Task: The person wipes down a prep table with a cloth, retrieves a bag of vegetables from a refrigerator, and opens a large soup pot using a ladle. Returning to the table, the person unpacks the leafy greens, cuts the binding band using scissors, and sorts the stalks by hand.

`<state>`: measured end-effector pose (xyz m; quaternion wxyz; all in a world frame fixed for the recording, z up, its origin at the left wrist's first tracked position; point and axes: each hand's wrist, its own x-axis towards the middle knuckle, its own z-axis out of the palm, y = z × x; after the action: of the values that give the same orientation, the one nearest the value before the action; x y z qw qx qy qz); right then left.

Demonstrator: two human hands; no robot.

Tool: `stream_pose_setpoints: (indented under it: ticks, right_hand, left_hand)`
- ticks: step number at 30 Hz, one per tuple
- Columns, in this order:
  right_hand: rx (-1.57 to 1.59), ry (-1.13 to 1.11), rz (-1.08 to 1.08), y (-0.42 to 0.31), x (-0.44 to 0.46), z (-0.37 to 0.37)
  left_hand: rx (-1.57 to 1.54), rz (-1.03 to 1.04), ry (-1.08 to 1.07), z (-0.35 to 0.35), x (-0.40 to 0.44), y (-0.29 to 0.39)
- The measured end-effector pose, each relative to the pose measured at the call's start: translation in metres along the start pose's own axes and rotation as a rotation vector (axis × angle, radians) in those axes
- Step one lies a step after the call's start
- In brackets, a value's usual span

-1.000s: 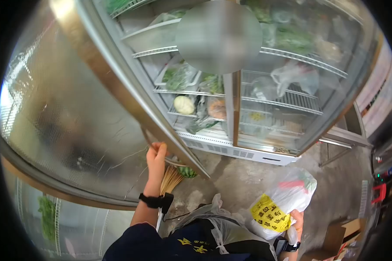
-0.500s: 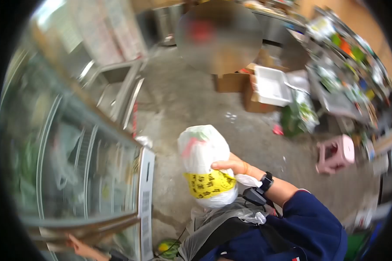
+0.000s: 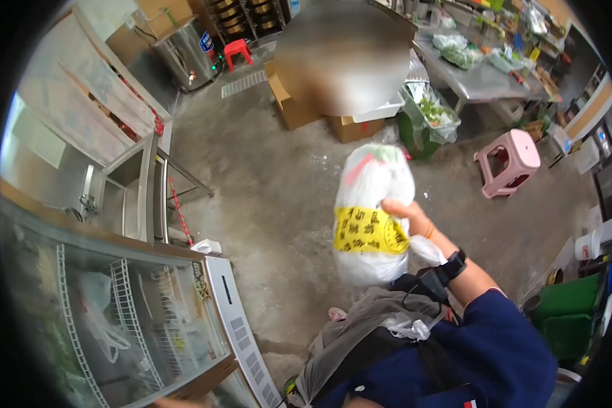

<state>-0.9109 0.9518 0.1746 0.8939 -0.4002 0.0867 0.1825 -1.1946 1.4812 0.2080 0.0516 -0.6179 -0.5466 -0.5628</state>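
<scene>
A full white plastic bag point(image 3: 372, 183) with a yellow band of black characters is held upright in front of my body. My right hand point(image 3: 409, 216) grips its right side, thumb over the front, with a black strap on the wrist. Through the plastic, something red and green shows at the top. At the bottom edge, near the refrigerator's brown door frame, my left hand point(image 3: 182, 402) is only a blurred sliver; its fingers are hidden. The glass-front refrigerator point(image 3: 244, 333) stands at the lower left, with bags on its wire shelves.
A pink stool point(image 3: 517, 155) stands on the right. Cardboard boxes point(image 3: 296, 110) and a green bin point(image 3: 415, 129) are ahead, beside a metal table point(image 3: 476, 83) with vegetables. A metal sink point(image 3: 126, 197) is on the left, a red stool point(image 3: 236, 49) farther back, green bins point(image 3: 566, 306) at the lower right.
The view has swung right, from the refrigerator to the room. The open door has left the view. The bag stays in my right hand, while my left hand has dropped to the bottom edge.
</scene>
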Motion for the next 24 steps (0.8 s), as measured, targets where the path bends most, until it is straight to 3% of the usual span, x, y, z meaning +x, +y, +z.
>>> stream_pose_setpoints:
  ticks: [1, 2, 3, 4, 5, 7, 9, 10, 11, 12, 13, 15, 17, 19, 20, 21, 22, 24]
  right_hand:
    - [-0.094, -0.005, -0.100, -0.022, -0.006, -0.013]
    - [-0.143, 0.006, -0.179, -0.043, -0.014, -0.019]
    - [-0.205, 0.012, -0.255, -0.063, -0.018, -0.029]
    - [-0.325, 0.055, -0.322, -0.078, -0.014, -0.049]
    - [-0.442, 0.094, -0.386, -0.091, -0.012, -0.068]
    - [-0.402, 0.029, -0.561, -0.127, -0.024, -0.077]
    - [-0.241, -0.007, -0.340, -0.172, -0.055, -0.106]
    - [-0.261, -0.076, -0.242, -0.207, -0.077, -0.117]
    - [-0.188, -0.100, -0.289, -0.221, -0.078, -0.145]
    - [-0.319, 0.028, -0.427, -0.236, -0.078, -0.176]
    - [-0.457, 0.165, -0.553, -0.250, -0.082, -0.204]
    - [-0.813, 0.368, -0.647, -0.279, -0.099, -0.242]
    - [-1.108, 0.359, -0.863, -0.304, -0.113, -0.252]
    - [-1.553, 0.251, -0.898, -0.318, -0.114, -0.264]
    - [-1.633, 0.269, -0.870, -0.322, -0.111, -0.270]
    - [-1.717, 0.290, -0.839, -0.324, -0.105, -0.277]
    - [-1.783, 0.343, -0.742, -0.327, -0.097, -0.293]
    - [-1.853, 0.428, -0.874, -0.344, -0.078, -0.327]
  left_hand:
    - [-0.336, 0.044, -0.375, 0.005, -0.065, 0.044]
    - [-0.740, -0.089, -0.839, 0.010, -0.130, 0.089]
    - [-0.912, -0.290, -1.215, 0.005, -0.193, 0.149]
    - [-1.044, -0.013, -1.517, -0.032, -0.258, 0.211]
    - [-1.235, -0.137, -1.875, -0.075, -0.307, 0.281]
    - [-1.394, 0.040, -2.281, -0.132, -0.376, 0.385]
    - [-1.381, 0.116, -2.344, -0.151, -0.448, 0.430]
    - [-1.375, -0.328, -2.594, -0.163, -0.464, 0.454]
    - [-1.322, -0.821, -2.786, -0.175, -0.477, 0.476]
    - [-1.305, -1.071, -2.762, -0.203, -0.492, 0.495]
    - [-1.279, -1.076, -2.775, -0.220, -0.507, 0.509]
    - [-1.182, -1.292, -2.883, -0.248, -0.538, 0.534]
    - [-1.124, -1.287, -2.898, -0.258, -0.579, 0.557]
    - [-1.145, -1.011, -2.906, -0.276, -0.608, 0.583]
    - [-1.014, -0.995, -2.861, -0.289, -0.618, 0.593]
    - [-1.158, -0.800, -2.787, -0.299, -0.632, 0.605]
    - [-1.197, -0.839, -2.753, -0.310, -0.647, 0.615]
    - [-1.253, -0.885, -2.762, -0.322, -0.676, 0.636]
